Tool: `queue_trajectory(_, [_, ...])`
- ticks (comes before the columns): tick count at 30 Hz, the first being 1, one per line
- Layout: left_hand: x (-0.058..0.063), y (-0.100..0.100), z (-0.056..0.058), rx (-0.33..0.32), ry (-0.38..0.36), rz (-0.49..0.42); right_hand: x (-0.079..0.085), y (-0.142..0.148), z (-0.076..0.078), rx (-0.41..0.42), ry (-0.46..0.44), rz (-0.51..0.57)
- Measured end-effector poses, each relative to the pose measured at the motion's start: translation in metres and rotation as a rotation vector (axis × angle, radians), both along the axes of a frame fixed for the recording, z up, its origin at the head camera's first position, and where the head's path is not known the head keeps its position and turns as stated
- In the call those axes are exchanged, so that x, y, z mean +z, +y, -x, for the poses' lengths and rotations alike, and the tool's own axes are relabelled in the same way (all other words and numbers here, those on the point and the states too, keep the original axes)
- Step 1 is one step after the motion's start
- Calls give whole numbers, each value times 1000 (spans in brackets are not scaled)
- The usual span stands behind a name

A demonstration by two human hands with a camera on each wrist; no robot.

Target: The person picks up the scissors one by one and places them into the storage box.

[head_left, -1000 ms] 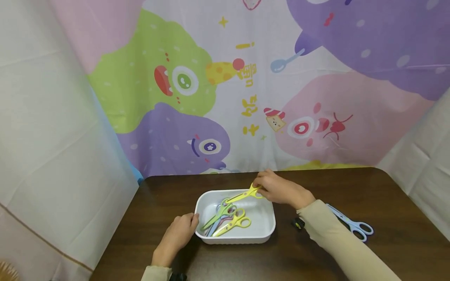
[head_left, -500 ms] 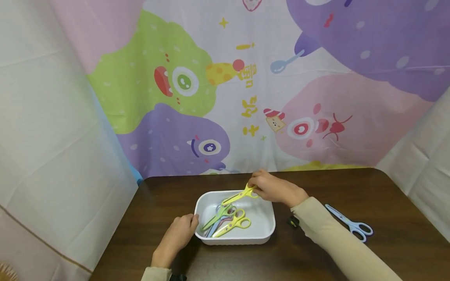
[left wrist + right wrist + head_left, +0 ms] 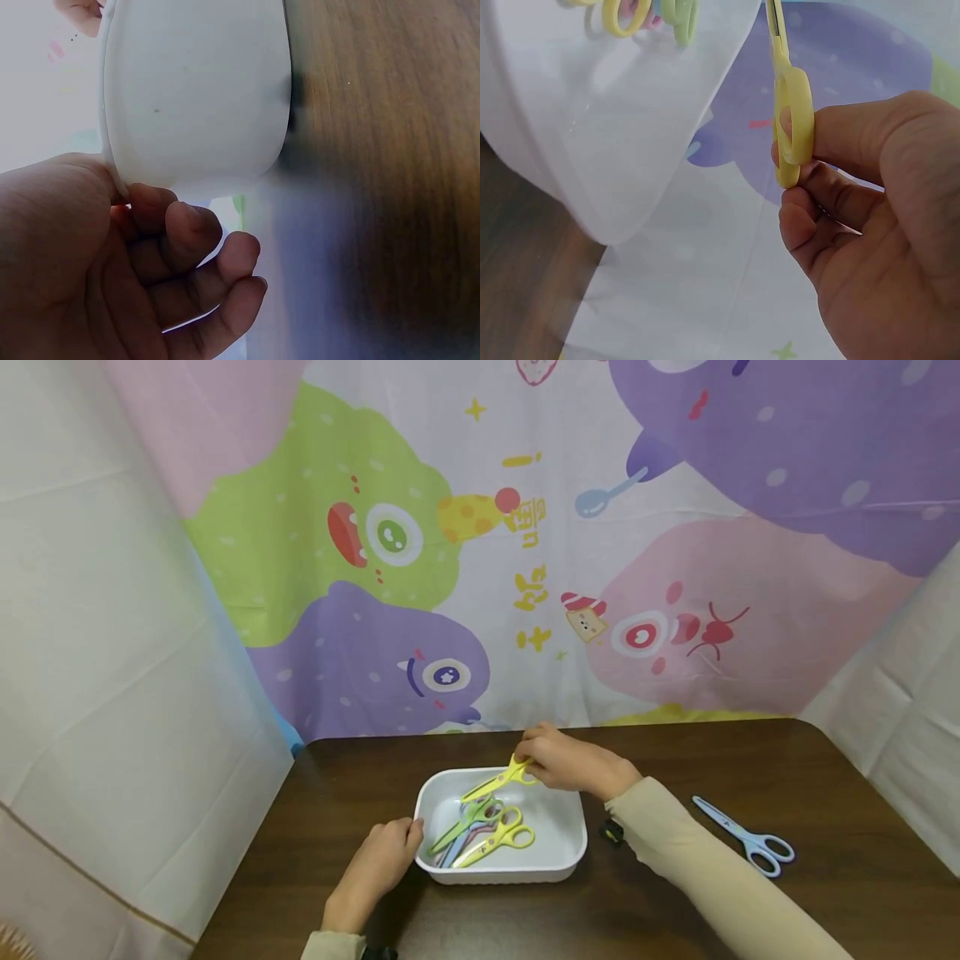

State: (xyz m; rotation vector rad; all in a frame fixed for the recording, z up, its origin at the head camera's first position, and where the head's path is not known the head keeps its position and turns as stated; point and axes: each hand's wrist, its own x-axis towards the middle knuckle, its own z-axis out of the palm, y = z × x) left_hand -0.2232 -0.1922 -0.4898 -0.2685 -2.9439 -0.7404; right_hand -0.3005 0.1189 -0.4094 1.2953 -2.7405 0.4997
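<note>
My right hand (image 3: 566,760) pinches a pair of yellow scissors (image 3: 793,105) by the finger loops, over the back of a white plastic tray (image 3: 555,862). The blades of these scissors point left and down, above the pile inside. In that pile lie green scissors (image 3: 474,821), a second yellow pair (image 3: 491,841), and blue and pink pairs partly hidden beneath them. At the tray's left side, my left hand (image 3: 382,856) grips the rim between thumb and forefinger. The left wrist view shows its other fingers curled below the tray wall (image 3: 195,97).
Light blue scissors (image 3: 742,835) lie on the dark wooden table (image 3: 637,910), right of the tray and beyond my right sleeve (image 3: 697,860). A printed cartoon curtain (image 3: 525,693) hangs along the table's back edge, with pale cloth at both sides.
My right hand has moved left over the tray, carrying the yellow scissors further above the pile. My left hand and the tray have stayed in place.
</note>
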Motion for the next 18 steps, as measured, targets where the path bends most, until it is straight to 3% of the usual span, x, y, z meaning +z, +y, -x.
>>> queue_trajectory(7, [-9, -5, 3, -46, 77, -21, 0, -8, 1, -3, -36, -11])
queue_trajectory(10, [-8, -4, 3, -35, 53, -16, 0, -9, 2, 2, -42, -7])
queue_trajectory(12, [-1, -1, 0, -14, 13, -17, 0, -10, 2, 6, -37, -9])
queue_trajectory(18, [3, 1, -1, 3, -8, 14, -1, -14, 2, -1, -32, -30])
